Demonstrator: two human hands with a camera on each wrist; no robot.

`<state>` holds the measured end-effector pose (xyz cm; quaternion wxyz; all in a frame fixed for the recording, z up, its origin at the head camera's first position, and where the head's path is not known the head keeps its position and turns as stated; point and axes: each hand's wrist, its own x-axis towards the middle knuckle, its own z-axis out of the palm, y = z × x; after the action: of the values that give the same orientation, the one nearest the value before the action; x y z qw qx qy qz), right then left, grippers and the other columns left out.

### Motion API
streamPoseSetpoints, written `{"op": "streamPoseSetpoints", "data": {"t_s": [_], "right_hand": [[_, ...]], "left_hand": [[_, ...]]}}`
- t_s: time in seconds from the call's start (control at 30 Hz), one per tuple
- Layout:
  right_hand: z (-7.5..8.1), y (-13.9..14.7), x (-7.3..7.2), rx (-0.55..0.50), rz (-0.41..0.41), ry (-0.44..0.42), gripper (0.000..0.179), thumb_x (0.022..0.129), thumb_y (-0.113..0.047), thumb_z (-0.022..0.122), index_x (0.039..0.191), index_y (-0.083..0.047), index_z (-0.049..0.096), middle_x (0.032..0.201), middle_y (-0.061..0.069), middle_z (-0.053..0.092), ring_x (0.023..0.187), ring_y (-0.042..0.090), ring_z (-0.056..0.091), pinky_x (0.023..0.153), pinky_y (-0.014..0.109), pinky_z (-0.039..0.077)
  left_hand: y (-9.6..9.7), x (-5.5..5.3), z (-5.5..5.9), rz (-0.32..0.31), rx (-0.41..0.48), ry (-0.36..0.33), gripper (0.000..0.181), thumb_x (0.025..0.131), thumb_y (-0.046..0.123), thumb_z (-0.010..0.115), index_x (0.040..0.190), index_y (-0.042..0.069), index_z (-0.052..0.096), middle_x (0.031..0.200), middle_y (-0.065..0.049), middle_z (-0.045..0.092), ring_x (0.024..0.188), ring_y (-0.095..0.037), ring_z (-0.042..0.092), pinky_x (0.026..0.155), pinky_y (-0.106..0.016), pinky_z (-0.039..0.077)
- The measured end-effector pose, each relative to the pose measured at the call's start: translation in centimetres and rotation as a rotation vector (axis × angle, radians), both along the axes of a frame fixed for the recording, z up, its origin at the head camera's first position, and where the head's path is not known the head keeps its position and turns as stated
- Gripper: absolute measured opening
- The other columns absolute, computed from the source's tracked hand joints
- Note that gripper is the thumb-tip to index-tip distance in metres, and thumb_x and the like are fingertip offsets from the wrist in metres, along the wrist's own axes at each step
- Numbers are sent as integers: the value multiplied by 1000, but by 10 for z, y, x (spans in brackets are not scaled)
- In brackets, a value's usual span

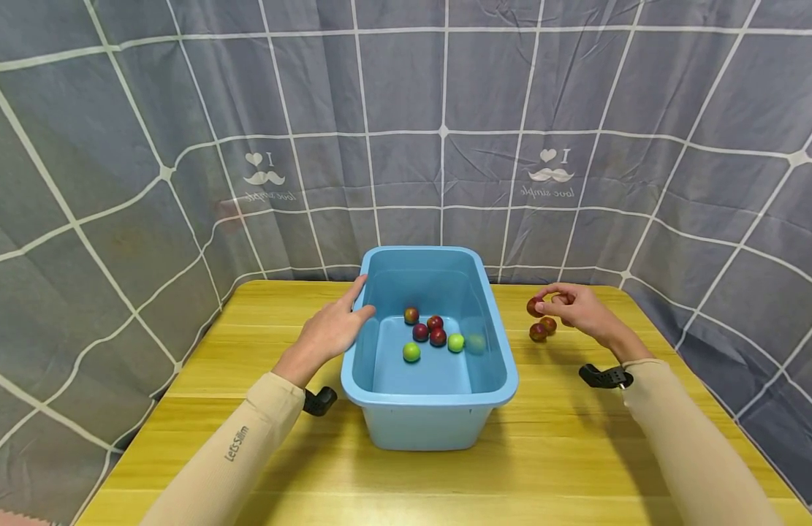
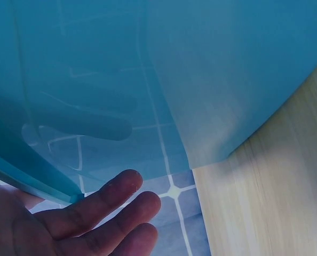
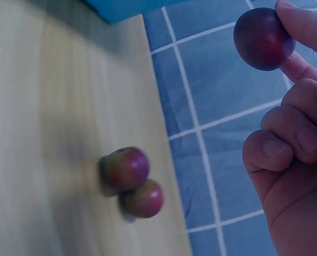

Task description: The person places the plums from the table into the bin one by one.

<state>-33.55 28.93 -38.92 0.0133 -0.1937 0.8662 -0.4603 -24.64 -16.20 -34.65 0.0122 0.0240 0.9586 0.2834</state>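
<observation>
My left hand (image 1: 333,326) rests on the left rim of a light blue plastic tub (image 1: 428,399), index finger along the rim and thumb over it. In the left wrist view, the other fingers (image 2: 127,210) extend loosely outside, below the rim. Off to the tub's right, my right hand (image 1: 579,310) pinches a dark red plum (image 3: 264,39) between thumb and index finger, the other fingers curled into the palm. That plum is held above the table in the right wrist view. Two more reddish plums (image 3: 127,168) lie touching each other on the wood below.
Inside the tub lie several red plums (image 1: 420,332) and two green fruits (image 1: 411,352), one reflected in the right wall. A wooden table (image 1: 281,314) carries everything. Grey gridded curtain (image 1: 406,175) encloses the back and sides. Black wrist devices (image 1: 606,376) sit at both cuffs.
</observation>
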Motion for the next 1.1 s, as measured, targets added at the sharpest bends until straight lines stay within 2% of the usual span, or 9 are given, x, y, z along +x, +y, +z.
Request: {"op": "streamPoseSetpoints", "data": {"t_s": [0.3, 0.6, 0.93, 1.1], "right_hand": [[32, -14, -2, 70, 40, 121, 30, 95, -28, 71, 116, -7, 69, 61, -1, 37, 51, 17, 36, 50, 31, 36], [64, -36, 2, 130, 92, 155, 26, 94, -28, 73, 113, -10, 71, 60, 0, 38, 51, 16, 35, 52, 31, 34], [90, -65, 1, 240, 135, 210, 21, 93, -16, 73, 112, -8, 72, 60, 3, 40, 53, 16, 37, 56, 29, 34], [105, -78, 2, 251, 192, 192, 20, 92, -24, 75, 110, -15, 73, 60, 3, 42, 55, 16, 40, 57, 28, 37]], "left_hand": [[-1, 0, 0, -2, 4, 7, 71, 100, 54, 37, 163, 38, 8, 154, -16, 47, 121, -40, 61, 75, -47, 53], [-2, -1, -1, -4, 7, 6, 71, 100, 54, 37, 163, 38, 8, 154, -15, 47, 118, -38, 62, 75, -46, 52], [-2, 0, -2, -4, 10, 3, 71, 100, 54, 37, 163, 39, 8, 155, -16, 46, 119, -39, 61, 75, -46, 52], [-1, -1, -1, -7, 7, 7, 71, 100, 54, 37, 163, 38, 8, 155, -16, 45, 121, -40, 60, 78, -49, 53]]}}
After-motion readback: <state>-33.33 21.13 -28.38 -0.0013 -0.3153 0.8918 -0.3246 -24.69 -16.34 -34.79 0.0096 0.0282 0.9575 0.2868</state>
